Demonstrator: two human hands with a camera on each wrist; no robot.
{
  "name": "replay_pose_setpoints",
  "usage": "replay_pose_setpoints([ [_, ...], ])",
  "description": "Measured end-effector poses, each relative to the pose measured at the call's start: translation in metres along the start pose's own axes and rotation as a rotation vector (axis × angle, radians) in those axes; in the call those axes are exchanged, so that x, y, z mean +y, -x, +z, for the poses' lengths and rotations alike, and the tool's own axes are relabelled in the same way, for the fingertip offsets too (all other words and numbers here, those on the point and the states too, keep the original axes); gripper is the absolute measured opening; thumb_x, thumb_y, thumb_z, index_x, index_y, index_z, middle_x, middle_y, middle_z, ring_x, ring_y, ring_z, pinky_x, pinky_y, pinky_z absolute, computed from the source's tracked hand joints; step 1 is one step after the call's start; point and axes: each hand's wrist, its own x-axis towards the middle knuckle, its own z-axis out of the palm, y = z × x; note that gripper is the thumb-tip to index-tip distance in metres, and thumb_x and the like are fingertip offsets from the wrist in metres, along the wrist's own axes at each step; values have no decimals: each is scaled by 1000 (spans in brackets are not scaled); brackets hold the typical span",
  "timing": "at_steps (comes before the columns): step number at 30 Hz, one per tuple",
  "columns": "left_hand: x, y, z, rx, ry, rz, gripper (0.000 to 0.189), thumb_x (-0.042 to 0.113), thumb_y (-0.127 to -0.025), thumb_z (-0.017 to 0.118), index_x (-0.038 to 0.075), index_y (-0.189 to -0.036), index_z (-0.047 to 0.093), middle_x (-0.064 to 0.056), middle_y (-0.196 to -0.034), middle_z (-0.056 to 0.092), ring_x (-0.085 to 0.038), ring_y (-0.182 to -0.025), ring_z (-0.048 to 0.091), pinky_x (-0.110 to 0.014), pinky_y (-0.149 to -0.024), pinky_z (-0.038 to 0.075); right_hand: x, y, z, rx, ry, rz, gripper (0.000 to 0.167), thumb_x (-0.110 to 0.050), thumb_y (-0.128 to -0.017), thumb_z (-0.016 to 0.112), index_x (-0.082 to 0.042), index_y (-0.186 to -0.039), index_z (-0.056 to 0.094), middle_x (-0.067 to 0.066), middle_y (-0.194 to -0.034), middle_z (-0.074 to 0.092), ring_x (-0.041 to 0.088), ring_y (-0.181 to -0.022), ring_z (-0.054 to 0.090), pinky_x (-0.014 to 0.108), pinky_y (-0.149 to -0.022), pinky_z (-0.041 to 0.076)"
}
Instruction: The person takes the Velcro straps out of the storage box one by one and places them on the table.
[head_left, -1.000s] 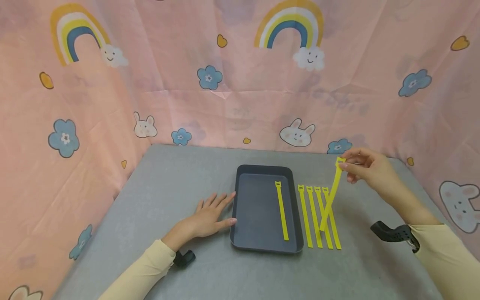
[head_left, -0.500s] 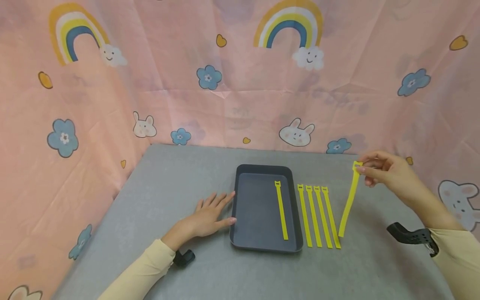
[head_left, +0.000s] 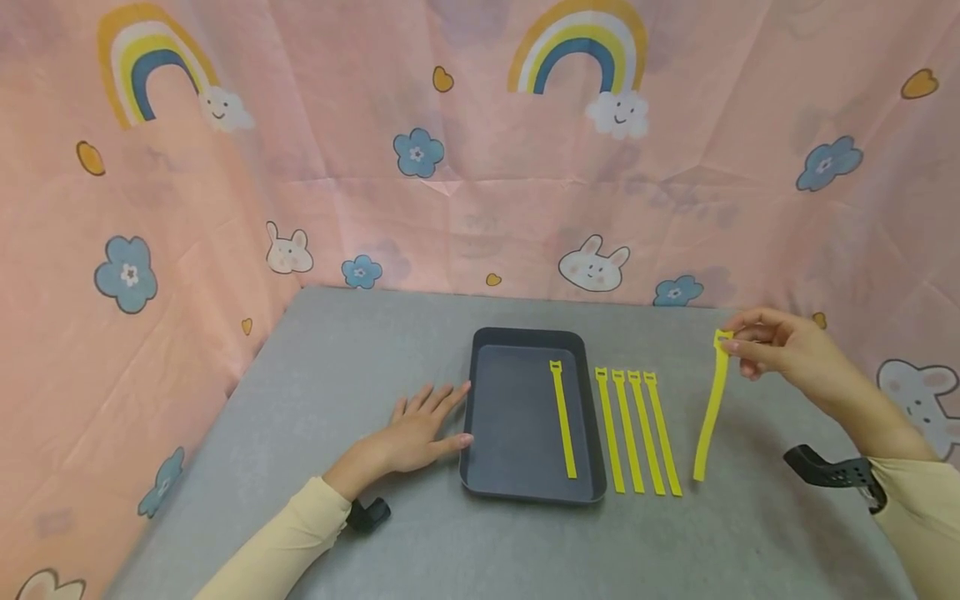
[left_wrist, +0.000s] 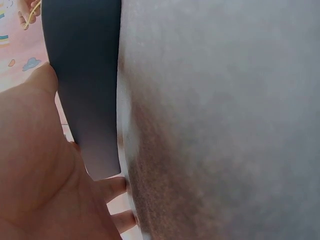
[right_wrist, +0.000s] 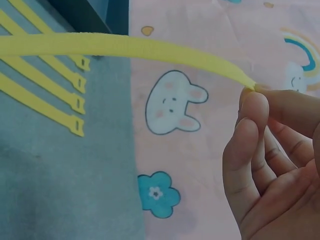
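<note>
Between thumb and fingertips, my right hand [head_left: 787, 354] pinches a yellow hook-and-loop cable tie [head_left: 712, 412] by its slotted head. The tie hangs down with a slight bend, right of a row of several like cable ties [head_left: 628, 433] lying side by side on the table. In the right wrist view the held tie [right_wrist: 125, 46] stretches leftward from the fingertips. A dark grey tray [head_left: 510, 497] lies left of the row, with one yellow cable tie [head_left: 564, 421] along its right side. My left hand [head_left: 412, 437] touches the tray's left edge with spread fingers.
The grey table [head_left: 360, 342] runs back to a pink curtain [head_left: 480, 183] printed with rainbows, rabbits and flowers, which also hangs at both sides. Black wrist mounts [head_left: 828, 468] show at both sleeves.
My right hand has moved right and slightly down, carrying the cable tie from over the row to its right side. The left hand, tray and lying ties stay in place.
</note>
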Motion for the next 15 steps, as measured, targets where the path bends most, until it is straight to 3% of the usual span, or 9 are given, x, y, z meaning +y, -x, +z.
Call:
replay_pose_setpoints([
  [4,0,1,0,-4,-2,-5,81,65,-97,43,37,-160,1,-7,-168,13,-41,-155,3,-72,-117,5,9,-3,2,-49,-25,-16,18,-12,-98,62,-9,-115,59,-10,-84,71,20,-62,60,29,-61,55],
  [9,0,0,0,-6,5,-3,80,65,-97,43,36,-160,1,-7,-168,13,-41,-155,3,-72,-116,5,16,-4,10,-66,36,32,26,-22,-99,63,-5,-117,55,-10,-84,70,21,-64,61,30,-63,54],
  [15,-1,0,0,1,11,-2,80,65,-97,43,37,-160,2,-7,-168,13,-41,-155,3,-72,-116,5,25,-7,19,-91,52,46,30,-21,-99,63,-2,-119,53,-6,-81,70,19,-62,61,30,-61,53],
])
